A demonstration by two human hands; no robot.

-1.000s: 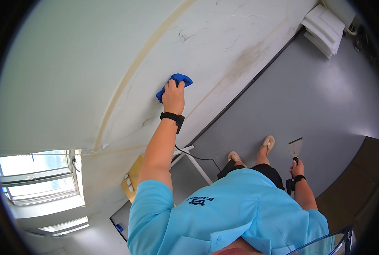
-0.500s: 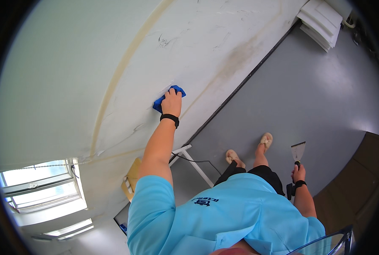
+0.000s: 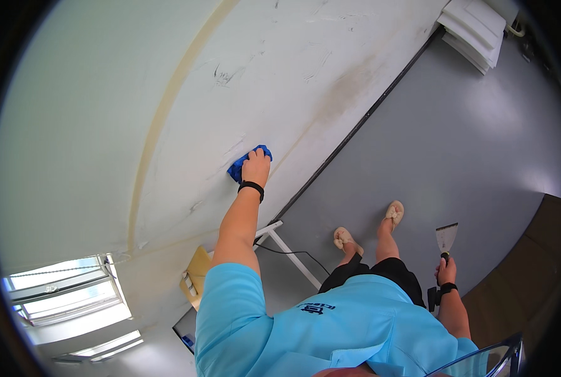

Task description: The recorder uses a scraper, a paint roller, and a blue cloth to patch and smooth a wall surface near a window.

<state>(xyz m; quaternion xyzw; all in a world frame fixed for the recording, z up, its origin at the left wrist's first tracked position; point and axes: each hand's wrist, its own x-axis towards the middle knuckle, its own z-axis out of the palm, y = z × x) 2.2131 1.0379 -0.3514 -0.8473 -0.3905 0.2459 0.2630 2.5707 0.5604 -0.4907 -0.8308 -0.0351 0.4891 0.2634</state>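
Note:
My left hand [image 3: 256,168] is closed on a crumpled blue cloth [image 3: 236,169] and presses it against the white wall [image 3: 192,125]. Dark scuffs and scraped marks [image 3: 224,76] show on the wall around and beyond the cloth. Down at my right side, my right hand [image 3: 446,271] grips the handle of a putty knife [image 3: 446,237]. Its wide metal blade points away from me, over the grey floor, touching nothing. Both wrists wear black bands.
A dark baseboard [image 3: 362,125] runs between wall and grey floor [image 3: 469,151]. White panels [image 3: 474,31] lean at the far right. Near my left side stand a white metal leg frame [image 3: 293,256] with a black cable and a wooden chair-like piece [image 3: 195,276]. A brown surface [image 3: 532,251] lies at right.
My left hand and the blue cloth have slid slightly down the picture along the wall, toward me. The putty knife in my right hand has dropped a little lower in view.

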